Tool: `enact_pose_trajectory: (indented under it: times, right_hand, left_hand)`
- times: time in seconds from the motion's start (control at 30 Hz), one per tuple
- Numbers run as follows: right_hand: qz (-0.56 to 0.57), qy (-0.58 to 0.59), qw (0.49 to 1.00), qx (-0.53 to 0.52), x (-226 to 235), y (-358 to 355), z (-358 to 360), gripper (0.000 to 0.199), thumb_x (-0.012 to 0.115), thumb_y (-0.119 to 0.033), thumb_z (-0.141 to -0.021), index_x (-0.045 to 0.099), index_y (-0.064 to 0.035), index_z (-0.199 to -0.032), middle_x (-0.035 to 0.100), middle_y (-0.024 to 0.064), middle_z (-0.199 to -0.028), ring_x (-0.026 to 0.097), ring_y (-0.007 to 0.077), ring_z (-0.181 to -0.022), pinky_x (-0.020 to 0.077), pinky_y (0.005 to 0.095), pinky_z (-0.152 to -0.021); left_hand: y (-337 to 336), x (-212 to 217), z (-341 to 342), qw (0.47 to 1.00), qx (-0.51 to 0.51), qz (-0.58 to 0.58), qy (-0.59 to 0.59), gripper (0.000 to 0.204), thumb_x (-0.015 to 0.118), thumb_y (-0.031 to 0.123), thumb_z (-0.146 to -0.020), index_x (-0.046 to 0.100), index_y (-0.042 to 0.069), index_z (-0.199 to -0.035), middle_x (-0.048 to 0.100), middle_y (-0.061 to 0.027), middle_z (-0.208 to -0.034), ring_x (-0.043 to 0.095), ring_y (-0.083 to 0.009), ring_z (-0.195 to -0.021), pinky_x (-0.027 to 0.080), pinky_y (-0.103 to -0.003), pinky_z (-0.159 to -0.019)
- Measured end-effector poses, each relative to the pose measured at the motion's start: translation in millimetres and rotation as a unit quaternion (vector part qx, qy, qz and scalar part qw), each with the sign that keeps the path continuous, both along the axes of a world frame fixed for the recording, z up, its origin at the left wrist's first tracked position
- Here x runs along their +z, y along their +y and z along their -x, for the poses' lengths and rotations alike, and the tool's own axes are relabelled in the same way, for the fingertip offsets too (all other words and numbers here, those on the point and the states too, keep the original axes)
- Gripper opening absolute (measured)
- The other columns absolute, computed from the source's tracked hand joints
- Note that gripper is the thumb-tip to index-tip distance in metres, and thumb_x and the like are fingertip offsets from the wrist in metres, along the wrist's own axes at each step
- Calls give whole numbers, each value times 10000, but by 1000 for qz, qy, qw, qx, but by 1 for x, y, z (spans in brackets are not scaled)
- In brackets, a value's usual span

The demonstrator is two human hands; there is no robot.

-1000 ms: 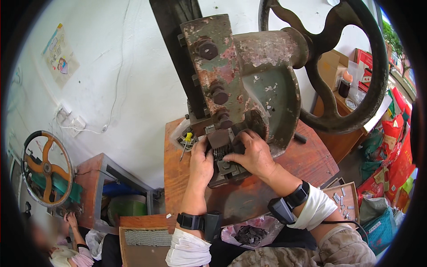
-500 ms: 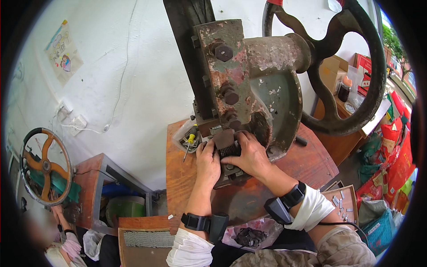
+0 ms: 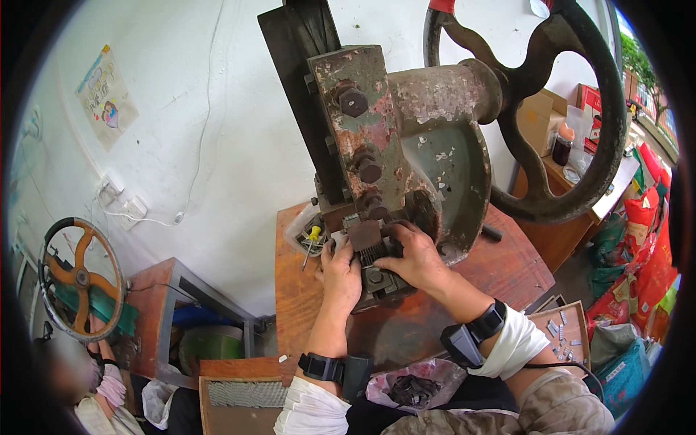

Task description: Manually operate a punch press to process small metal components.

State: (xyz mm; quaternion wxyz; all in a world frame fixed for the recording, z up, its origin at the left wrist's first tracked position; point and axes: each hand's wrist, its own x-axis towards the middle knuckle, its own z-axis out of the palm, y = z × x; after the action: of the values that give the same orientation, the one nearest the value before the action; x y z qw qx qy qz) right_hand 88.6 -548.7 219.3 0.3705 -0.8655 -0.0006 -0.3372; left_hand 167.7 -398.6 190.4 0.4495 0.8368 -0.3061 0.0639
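**Both hands down at the die of a crusty old press**

Left hand is curled in with the fingers bent, fingertips pressed against the small ribbed metal die block right in front of it. Can't tell if it's actually pinching anything. Right hand is draped over the other side of the same block, fingers folded down onto it, gripping its edge as far as I can see. The block sits between the two hands, dark steel with fine grooves.

Directly above the hands is the press body, chunky cast iron, green paint flaking to rust, fat hex bolts on the face. Off past the right hand is the big spoked flywheel, black and smooth. Under both wrists is the worn reddish wooden bench. Just beyond the left hand's thumb lies a yellow-handled screwdriver in a clear tray.
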Motion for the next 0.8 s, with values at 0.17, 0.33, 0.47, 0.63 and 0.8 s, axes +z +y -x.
enact_pose_trajectory:
  times: [0.17,0.33,0.47,0.63,0.8]
  right_hand:
    - [-105,103,988,38,7,-8,-3,469,797,-112,-612,614,17,-1024,626,171,-1020,613,305,-956,480,342,-835]
    - [-115,23,992,40,0,-8,-2,438,798,-98,-605,642,4,-1001,631,167,-1008,616,291,-939,481,346,-843]
    - [85,-84,993,-19,-3,3,12,398,776,-79,-621,657,-32,-998,623,150,-1006,602,313,-942,486,365,-840]
    - [117,-113,987,5,-7,0,10,254,730,-62,-673,684,-80,-922,618,129,-1004,595,319,-932,498,380,-809]
    - [116,-89,989,7,-5,-1,10,255,737,-79,-668,677,-57,-915,616,136,-1004,602,319,-916,504,389,-792]
  left_hand:
    - [-1,11,7,995,21,-92,-25,442,498,100,-836,519,193,-1268,427,5,-1406,281,-336,-1328,117,-703,-966]
    - [-2,2,3,999,15,-29,5,434,506,115,-844,513,195,-1271,415,-34,-1408,278,-332,-1330,132,-690,-962]
    - [0,-6,-5,999,14,32,-1,420,513,130,-855,501,173,-1273,413,-142,-1366,296,-344,-1311,175,-609,-989]
    - [1,-6,-5,999,-2,32,-11,425,515,131,-855,497,167,-1279,413,-169,-1350,307,-350,-1297,196,-575,-997]
    - [-1,1,-2,999,-16,27,-9,439,508,112,-850,494,155,-1286,464,-151,-1319,315,-350,-1290,203,-578,-1002]
